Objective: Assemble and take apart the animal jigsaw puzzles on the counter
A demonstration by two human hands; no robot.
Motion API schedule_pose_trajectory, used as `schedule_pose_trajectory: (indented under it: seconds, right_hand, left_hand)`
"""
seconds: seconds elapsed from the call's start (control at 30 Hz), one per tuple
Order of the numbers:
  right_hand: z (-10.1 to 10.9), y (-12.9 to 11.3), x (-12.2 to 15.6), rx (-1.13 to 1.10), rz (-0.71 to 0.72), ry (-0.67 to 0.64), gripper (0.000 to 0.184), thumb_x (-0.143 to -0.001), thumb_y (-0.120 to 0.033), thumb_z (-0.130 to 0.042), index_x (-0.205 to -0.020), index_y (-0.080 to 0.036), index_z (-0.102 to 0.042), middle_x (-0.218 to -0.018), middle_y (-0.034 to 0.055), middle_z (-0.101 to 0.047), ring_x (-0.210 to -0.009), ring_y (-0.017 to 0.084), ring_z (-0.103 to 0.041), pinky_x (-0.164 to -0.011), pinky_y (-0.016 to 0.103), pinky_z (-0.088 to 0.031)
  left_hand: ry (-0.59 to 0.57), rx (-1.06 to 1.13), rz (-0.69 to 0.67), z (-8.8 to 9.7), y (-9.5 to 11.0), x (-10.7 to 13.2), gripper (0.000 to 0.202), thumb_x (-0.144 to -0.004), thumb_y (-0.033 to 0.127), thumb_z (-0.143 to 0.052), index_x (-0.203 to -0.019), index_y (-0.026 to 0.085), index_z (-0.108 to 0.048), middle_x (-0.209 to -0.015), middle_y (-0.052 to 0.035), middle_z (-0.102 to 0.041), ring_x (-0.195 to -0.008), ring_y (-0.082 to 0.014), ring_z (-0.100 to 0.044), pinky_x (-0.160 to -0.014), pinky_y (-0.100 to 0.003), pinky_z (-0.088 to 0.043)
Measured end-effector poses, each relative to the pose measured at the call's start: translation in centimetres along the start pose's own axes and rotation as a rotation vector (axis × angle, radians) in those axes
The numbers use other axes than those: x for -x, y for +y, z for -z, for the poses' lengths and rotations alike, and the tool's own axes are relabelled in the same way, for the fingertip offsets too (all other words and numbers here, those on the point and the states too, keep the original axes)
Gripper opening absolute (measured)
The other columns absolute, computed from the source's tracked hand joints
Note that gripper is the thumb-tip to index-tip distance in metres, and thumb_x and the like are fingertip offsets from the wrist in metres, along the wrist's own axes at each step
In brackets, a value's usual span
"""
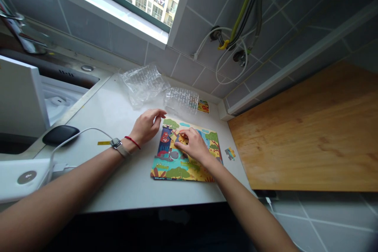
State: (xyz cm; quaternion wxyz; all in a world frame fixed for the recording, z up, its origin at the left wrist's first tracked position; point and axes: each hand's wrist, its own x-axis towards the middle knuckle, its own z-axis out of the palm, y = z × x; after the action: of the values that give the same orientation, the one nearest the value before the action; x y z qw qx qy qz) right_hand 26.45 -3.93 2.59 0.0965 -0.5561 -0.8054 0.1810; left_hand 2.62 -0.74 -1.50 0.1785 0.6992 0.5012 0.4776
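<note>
A colourful animal jigsaw puzzle lies flat on the white counter, with several pieces joined in it. My right hand is over its middle, thumb and fingertips curved around the edges of an orange lion puzzle piece; the palm and wrist hide the picture's right part. At the puzzle's upper left corner rests my left hand, its fingers loosely bent and thumb apart, with nothing visible in it. A watch and a red cord circle the left wrist. One loose puzzle piece lies right of the board.
Crumpled clear plastic wrap and a second clear bag lie behind the puzzle, beside a small picture card. To the left are a black mouse, a white power bank with a cable, and a sink. A wooden panel borders the right.
</note>
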Motion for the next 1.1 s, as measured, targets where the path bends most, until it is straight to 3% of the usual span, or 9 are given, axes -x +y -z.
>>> schedule_pose_trajectory:
  seconds: [0.13,0.27,0.47,0.7,0.77,0.87,1.0,1.1]
  right_hand:
    - [-1.6,-0.6,-0.8,-0.001,0.038,0.105,0.031,-0.089,-0.043,-0.079,-0.111,-0.023,-0.072,-0.113,0.0083,-0.066,-0.113,0.027,-0.062,-0.102,0.041,-0.050]
    - [-2.9,0.1,-0.2,-0.025,0.098,0.202,0.033,-0.094,-0.044,-0.073,-0.120,-0.024,-0.070,-0.125,0.0107,-0.063,-0.121,0.029,-0.058,-0.109,0.044,-0.048]
    - [-3.0,2.1,0.6,-0.073,0.216,0.190,0.036,-0.096,-0.044,-0.071,-0.126,-0.024,-0.068,-0.131,0.0113,-0.063,-0.127,0.030,-0.057,-0.112,0.046,-0.047]
    - [-2.6,1.5,0.0,-0.095,0.147,0.240,0.028,-0.088,-0.044,-0.082,-0.101,-0.022,-0.072,-0.114,0.0104,-0.067,-0.113,0.029,-0.062,-0.102,0.043,-0.053]
    - [-2.3,0.8,-0.2,-0.064,0.144,0.213,0.027,-0.087,-0.045,-0.083,-0.097,-0.022,-0.072,-0.111,0.0102,-0.067,-0.110,0.029,-0.062,-0.099,0.043,-0.053]
    - [-1.5,0.3,-0.7,-0.045,0.196,0.096,0.028,-0.086,-0.046,-0.083,-0.100,-0.023,-0.075,-0.103,0.0090,-0.068,-0.104,0.028,-0.062,-0.093,0.042,-0.055]
    - [-0.1,1.2,-1.3,-0.100,0.345,-0.059,0.025,-0.091,-0.037,-0.080,-0.110,-0.022,-0.076,-0.102,0.0069,-0.069,-0.103,0.025,-0.062,-0.093,0.040,-0.054]
    - [0.1,2.4,-1.3,-0.175,0.405,-0.055,0.011,-0.096,-0.027,-0.074,-0.105,-0.021,-0.076,-0.103,0.0063,-0.069,-0.104,0.023,-0.061,-0.094,0.037,-0.053]
  left_hand:
    - [-0.040,0.032,0.040,-0.2,-0.3,0.1,0.025,-0.095,0.017,-0.047,-0.105,0.021,-0.069,-0.097,-0.0049,-0.081,-0.090,-0.0216,-0.076,-0.084,-0.035,-0.059]
    - [-0.096,0.005,0.036,-0.4,-0.4,0.3,0.024,-0.094,0.016,-0.048,-0.105,0.021,-0.069,-0.098,-0.0052,-0.081,-0.089,-0.0212,-0.077,-0.082,-0.034,-0.060]
    - [-0.161,-0.007,-0.001,-0.7,0.0,0.6,0.022,-0.097,0.018,-0.050,-0.108,0.020,-0.069,-0.101,-0.0055,-0.080,-0.087,-0.0204,-0.075,-0.079,-0.033,-0.059]
    - [-0.217,-0.015,0.001,-0.5,0.2,0.7,0.019,-0.101,0.023,-0.051,-0.107,0.020,-0.069,-0.099,-0.0052,-0.078,-0.084,-0.0196,-0.074,-0.074,-0.032,-0.059]
    - [-0.245,-0.015,-0.008,-0.4,0.3,0.7,0.019,-0.101,0.024,-0.052,-0.109,0.020,-0.069,-0.103,-0.0060,-0.076,-0.083,-0.0187,-0.073,-0.075,-0.033,-0.059]
    - [-0.286,0.012,-0.059,-0.4,0.3,0.6,0.021,-0.100,0.020,-0.052,-0.114,0.021,-0.069,-0.117,-0.0082,-0.072,-0.096,-0.0198,-0.072,-0.084,-0.035,-0.059]
    - [-0.319,0.037,-0.088,-0.5,0.0,0.5,0.029,-0.099,0.011,-0.047,-0.119,0.021,-0.066,-0.120,-0.0087,-0.069,-0.108,-0.0211,-0.069,-0.093,-0.039,-0.058]
    - [-0.353,0.005,-0.102,-0.4,-0.2,0.4,0.028,-0.100,0.010,-0.047,-0.117,0.021,-0.066,-0.117,-0.0089,-0.071,-0.109,-0.0221,-0.067,-0.095,-0.042,-0.057]
